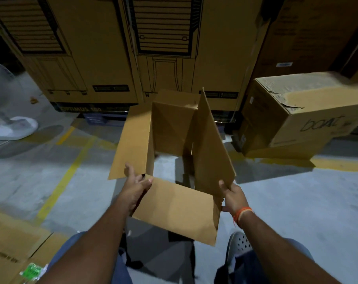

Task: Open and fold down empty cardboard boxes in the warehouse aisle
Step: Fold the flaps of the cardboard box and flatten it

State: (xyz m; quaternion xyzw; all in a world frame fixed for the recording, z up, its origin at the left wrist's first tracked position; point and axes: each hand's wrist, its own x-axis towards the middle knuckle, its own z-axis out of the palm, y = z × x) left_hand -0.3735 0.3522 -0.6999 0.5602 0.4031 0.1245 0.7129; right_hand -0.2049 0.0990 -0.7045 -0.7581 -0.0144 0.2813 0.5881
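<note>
Between the two forearms, held just above the knees, an open cardboard box hangs over the grey floor. On the left side, the left hand meets the near left corner of the box: its fingers lie fairly straight against the left flap, while the thumb reaches over the edge of the near flap, so it looks more like a steadying touch than a firm hold. On the right side, the right hand, with an orange band at the wrist, pinches the lower corner of the tall right flap, thumb on the face, fingers behind.

All four flaps stand or splay outward, and the floor shows straight through the box, so both ends seem open and it is empty. I judge the opening step done and the flattening about to begin. The next move likely calls for pushing opposite corners toward each other so the walls collapse flat, keeping the loose flaps from catching.

Farther out, a worn box sits at the right on a yellow floor line. Tall printed cartons line the far side. Flattened cardboard lies near left, and a white fan base stands far left.
</note>
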